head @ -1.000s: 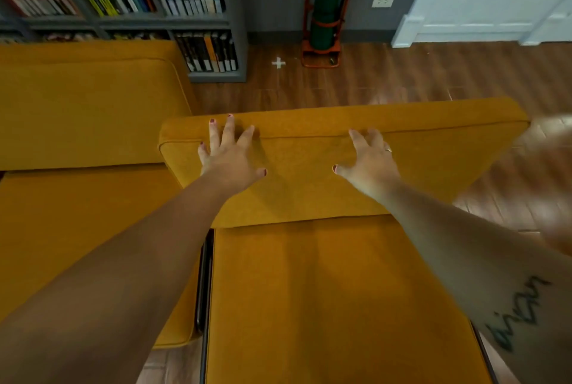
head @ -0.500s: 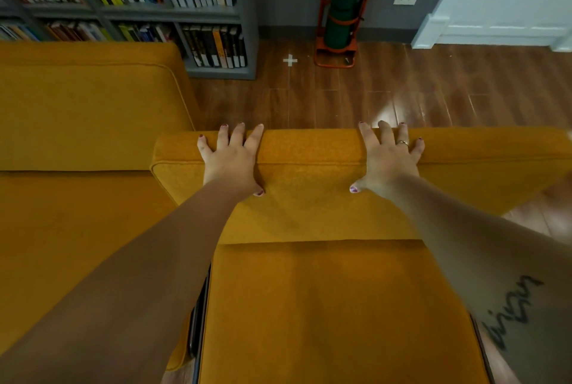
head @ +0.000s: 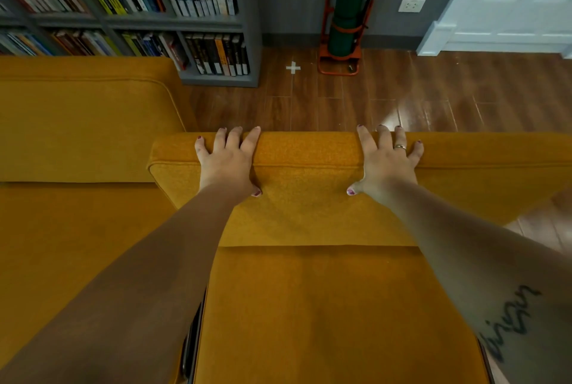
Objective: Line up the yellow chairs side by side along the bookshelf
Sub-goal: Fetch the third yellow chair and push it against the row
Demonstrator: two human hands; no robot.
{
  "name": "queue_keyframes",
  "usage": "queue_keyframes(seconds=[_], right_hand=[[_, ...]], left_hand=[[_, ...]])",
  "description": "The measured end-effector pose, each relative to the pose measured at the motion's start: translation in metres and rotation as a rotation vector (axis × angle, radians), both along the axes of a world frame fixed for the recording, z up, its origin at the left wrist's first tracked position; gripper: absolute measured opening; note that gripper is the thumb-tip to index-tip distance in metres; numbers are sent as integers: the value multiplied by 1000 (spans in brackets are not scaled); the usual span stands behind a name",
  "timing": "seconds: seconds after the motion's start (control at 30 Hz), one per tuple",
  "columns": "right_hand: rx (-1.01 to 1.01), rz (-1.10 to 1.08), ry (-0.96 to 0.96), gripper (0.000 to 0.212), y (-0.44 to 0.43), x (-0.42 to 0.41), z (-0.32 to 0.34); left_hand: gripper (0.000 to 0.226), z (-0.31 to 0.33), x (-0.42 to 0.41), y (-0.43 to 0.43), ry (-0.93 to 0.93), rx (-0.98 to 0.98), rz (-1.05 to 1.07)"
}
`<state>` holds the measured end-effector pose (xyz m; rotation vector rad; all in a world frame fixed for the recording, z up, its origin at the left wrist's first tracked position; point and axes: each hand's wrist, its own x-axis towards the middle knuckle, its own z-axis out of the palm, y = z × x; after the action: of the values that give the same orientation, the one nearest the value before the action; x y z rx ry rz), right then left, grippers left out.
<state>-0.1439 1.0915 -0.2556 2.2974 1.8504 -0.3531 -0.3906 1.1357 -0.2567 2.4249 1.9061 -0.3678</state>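
Note:
A yellow chair (head: pixel 309 306) stands right in front of me, seat towards me, backrest (head: pixel 309 185) away. My left hand (head: pixel 227 161) grips the top of the backrest near its left end, fingers over the top edge and thumb on the front face. My right hand (head: pixel 387 161) grips the same edge further right in the same way. A second yellow chair (head: pixel 77 136) stands to the left, its back close to the grey bookshelf (head: pixel 247 28). The near chair's backrest sits further from the shelf than the left chair's.
A green fire extinguisher (head: pixel 348 6) in an orange stand rests against the grey wall. A white tape cross (head: pixel 293 68) marks the wooden floor (head: pixel 402 99) between chair and wall. A white door (head: pixel 510 6) is at the top right.
Both hands slid up from the front face of the backrest and now curl over its top edge. The chair turned from angled to roughly square with the wall.

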Motion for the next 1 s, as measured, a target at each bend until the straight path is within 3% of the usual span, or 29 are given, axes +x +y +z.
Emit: queue_keyframes(seconds=[1.0], right_hand=[[54,-3,-6,118,61,14,-4]], left_hand=[[123,-6,15,61,-1,40,3]])
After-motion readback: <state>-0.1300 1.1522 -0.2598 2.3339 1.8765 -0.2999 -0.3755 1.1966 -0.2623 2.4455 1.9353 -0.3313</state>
